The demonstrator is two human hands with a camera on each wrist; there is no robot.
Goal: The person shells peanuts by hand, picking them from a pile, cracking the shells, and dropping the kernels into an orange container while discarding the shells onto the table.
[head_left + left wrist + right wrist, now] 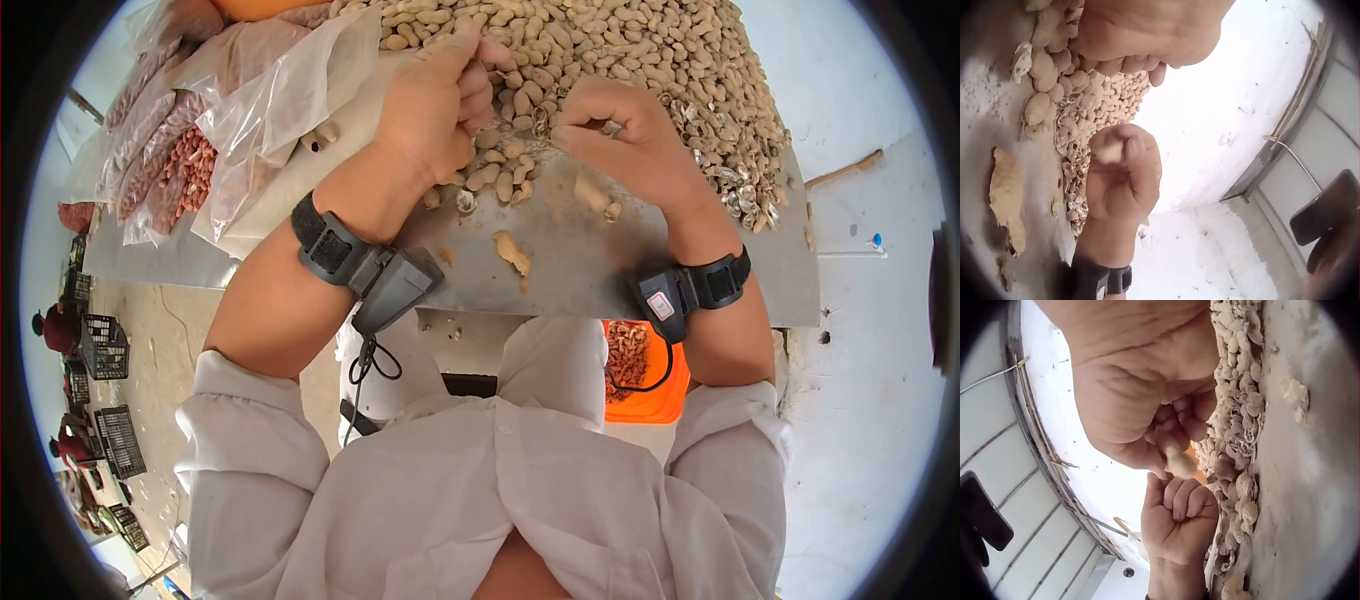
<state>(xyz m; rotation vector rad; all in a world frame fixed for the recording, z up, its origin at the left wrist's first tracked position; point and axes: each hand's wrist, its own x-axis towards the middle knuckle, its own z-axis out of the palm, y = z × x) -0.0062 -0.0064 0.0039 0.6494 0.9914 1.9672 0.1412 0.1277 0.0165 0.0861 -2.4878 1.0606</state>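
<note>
My right hand (625, 140) pinches a pale tan peanut (1180, 462) between thumb and fingers, just above the near edge of the peanut heap (590, 50). Facing it from the left, my left hand (435, 110) has its fingers curled in toward the palm, and nothing shows between them. In the right wrist view the left hand (1180, 528) is close to the held peanut, thumb tip raised toward it. Several loose peanuts (505, 175) lie on the metal tabletop (450, 270) below the hands. A broken shell piece (512, 252) sits nearer the front edge.
Clear plastic bags of red-skinned kernels (187, 170) stand at the left of the table. Empty shells (740, 180) gather along the heap's right side. Under the table edge is an orange basin (660, 390) with red kernels. Black crates (105, 345) stand on the floor at left.
</note>
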